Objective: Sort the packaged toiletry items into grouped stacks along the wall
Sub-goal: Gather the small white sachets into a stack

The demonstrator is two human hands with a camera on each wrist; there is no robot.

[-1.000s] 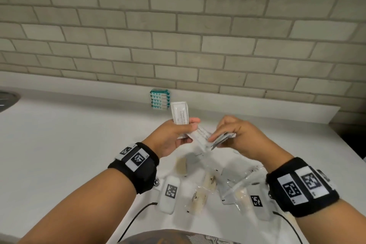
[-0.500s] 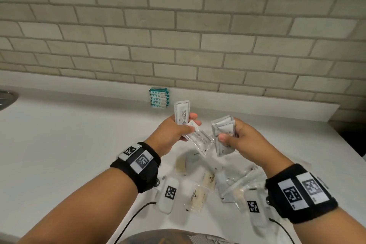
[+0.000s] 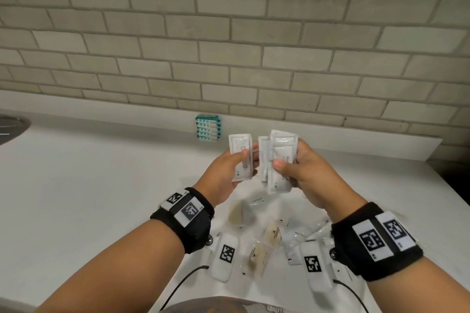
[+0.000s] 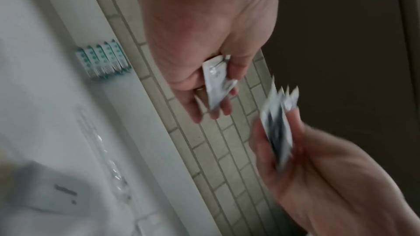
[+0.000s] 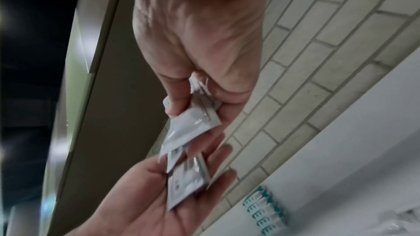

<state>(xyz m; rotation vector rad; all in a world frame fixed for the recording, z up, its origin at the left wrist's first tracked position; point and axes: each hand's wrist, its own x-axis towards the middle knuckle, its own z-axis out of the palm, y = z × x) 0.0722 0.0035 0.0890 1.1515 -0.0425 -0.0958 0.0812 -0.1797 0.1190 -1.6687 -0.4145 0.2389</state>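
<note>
Both hands are raised above the white counter, close together. My left hand grips a white sachet upright between thumb and fingers; the same sachet shows edge-on in the left wrist view. My right hand pinches a bundle of several white packets, fanned out in the right wrist view. A neat stack of teal-and-white packets stands against the wall ledge behind the hands. Loose packets, some clear with beige contents, lie on the counter below the wrists.
A tiled wall with a low white ledge runs along the back of the counter. A dark round rim, perhaps a sink, shows at the far left. The counter ends at the right, beside a dark gap.
Both hands rose and turned their packets upright. The angled packet the left hand also held a second ago is now in the right hand's bundle; the left keeps one sachet.
</note>
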